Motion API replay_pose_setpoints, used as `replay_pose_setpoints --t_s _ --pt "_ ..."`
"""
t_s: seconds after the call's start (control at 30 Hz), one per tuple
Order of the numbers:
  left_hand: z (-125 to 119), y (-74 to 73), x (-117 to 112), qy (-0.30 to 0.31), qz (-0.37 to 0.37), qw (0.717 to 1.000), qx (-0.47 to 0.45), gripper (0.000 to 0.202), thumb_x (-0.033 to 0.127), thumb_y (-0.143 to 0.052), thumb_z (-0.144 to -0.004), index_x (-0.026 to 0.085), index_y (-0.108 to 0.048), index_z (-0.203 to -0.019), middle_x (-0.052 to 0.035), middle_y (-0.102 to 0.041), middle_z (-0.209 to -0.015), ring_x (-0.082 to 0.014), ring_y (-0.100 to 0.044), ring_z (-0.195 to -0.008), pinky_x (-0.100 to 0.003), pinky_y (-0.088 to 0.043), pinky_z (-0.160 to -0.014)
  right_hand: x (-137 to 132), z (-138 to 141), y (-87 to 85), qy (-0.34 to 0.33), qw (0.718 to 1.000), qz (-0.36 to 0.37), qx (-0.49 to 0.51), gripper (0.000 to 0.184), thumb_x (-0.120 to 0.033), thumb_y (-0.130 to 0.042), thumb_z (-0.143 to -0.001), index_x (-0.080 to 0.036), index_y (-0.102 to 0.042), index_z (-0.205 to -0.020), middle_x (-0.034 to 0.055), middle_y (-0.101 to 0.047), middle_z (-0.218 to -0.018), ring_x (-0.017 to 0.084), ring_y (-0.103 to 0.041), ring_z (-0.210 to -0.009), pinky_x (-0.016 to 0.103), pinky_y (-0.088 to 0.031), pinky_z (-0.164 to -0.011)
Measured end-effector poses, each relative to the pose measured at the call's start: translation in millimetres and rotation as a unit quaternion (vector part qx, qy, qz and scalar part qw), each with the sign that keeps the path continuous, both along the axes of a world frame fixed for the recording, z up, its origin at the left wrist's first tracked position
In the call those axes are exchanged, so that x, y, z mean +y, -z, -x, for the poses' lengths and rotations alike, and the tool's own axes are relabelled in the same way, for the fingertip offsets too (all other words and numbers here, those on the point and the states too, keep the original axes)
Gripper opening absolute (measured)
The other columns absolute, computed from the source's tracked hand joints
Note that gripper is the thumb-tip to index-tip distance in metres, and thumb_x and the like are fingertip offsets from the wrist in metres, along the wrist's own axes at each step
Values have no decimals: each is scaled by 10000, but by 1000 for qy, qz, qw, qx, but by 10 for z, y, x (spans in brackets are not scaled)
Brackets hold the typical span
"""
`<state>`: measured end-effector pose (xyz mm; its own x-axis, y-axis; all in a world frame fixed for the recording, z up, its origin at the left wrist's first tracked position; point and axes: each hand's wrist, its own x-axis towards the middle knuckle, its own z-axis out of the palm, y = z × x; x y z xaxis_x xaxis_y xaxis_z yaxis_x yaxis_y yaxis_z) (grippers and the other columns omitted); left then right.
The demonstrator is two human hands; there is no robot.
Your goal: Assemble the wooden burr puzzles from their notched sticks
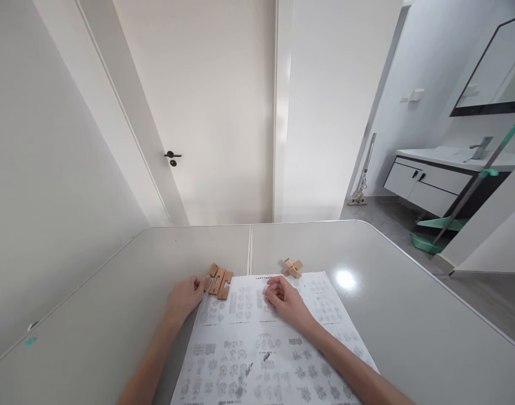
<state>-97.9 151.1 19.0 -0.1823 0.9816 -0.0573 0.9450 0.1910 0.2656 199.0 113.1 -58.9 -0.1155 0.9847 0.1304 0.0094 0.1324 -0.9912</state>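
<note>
My left hand (185,298) is at the left edge of the sheet, its thumb and fingers closed on the leftmost of three flat wooden puzzle pieces (217,281). The pieces lie side by side, with notches and slots cut in them. Over the upper middle of the printed sheet (257,332) is my right hand (285,298), fingers loosely curled, with nothing visible in them. Just beyond it, an assembled cross-shaped wooden puzzle (293,268) rests by the sheet's top edge. Rows of small grey diagrams cover the paper.
The grey table (413,332) has a seam down its far half and a bright light reflection at right. Beyond it stands a white door (223,112) with a black handle. At right are a washbasin cabinet (430,177), a mop (362,174) and a green dustpan (426,243).
</note>
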Motion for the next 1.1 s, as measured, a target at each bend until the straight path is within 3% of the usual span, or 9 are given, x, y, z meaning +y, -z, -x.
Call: replay_pose_setpoints --t_s 0.17,0.33,0.53,0.63,0.87,1.1 --pt "10 48 28 -10 -18 999 41 632 589 -266 -980 208 -741 -812 -156 -783 -934 -355 -717 -918 -391 -499 -724 -14 8 -48 -1 1000 5 8 179 -349 -605 -884 -233 -544 -1007 -1 -627 -798 196 -631 -722 316 -494 -655" --pt "2 58 27 -8 -68 996 61 595 506 -228 -1011 178 -716 -924 -176 -764 -901 -361 -714 -864 -426 -510 -709 2 13 -15 2 1000 0 8 187 -355 -611 -876 -234 -556 -1007 5 -639 -809 196 -642 -721 315 -502 -654" --pt "-66 101 27 90 -165 981 40 374 380 -324 -1005 208 -655 -983 -110 -726 -1079 -282 -640 -1073 -393 -494 -912 1 7 -6 5 1000 -3 3 198 -368 -615 -875 -233 -561 -1009 10 -650 -819 194 -643 -711 316 -502 -650" --pt "-81 155 38 127 -178 975 25 343 366 -348 -1001 217 -656 -1002 -94 -728 -1082 -275 -635 -1082 -399 -478 -959 -11 -5 -35 3 1000 -2 -6 194 -374 -607 -886 -234 -561 -1012 15 -655 -833 198 -651 -725 322 -507 -660" --pt "-56 258 64 140 -158 977 -3 394 394 -301 -1032 230 -658 -1065 -79 -731 -936 -261 -680 -893 -381 -511 -813 -15 -18 -60 1 1000 0 -11 178 -359 -603 -891 -238 -546 -1009 7 -643 -837 195 -646 -732 323 -503 -676" --pt "-67 288 81 137 -143 980 -18 406 391 -261 -1049 234 -628 -1119 -76 -729 -938 -251 -683 -859 -361 -498 -768 -7 -15 -42 2 1000 -2 -7 198 -380 -611 -885 -234 -553 -1005 11 -647 -827 196 -644 -722 321 -506 -664"
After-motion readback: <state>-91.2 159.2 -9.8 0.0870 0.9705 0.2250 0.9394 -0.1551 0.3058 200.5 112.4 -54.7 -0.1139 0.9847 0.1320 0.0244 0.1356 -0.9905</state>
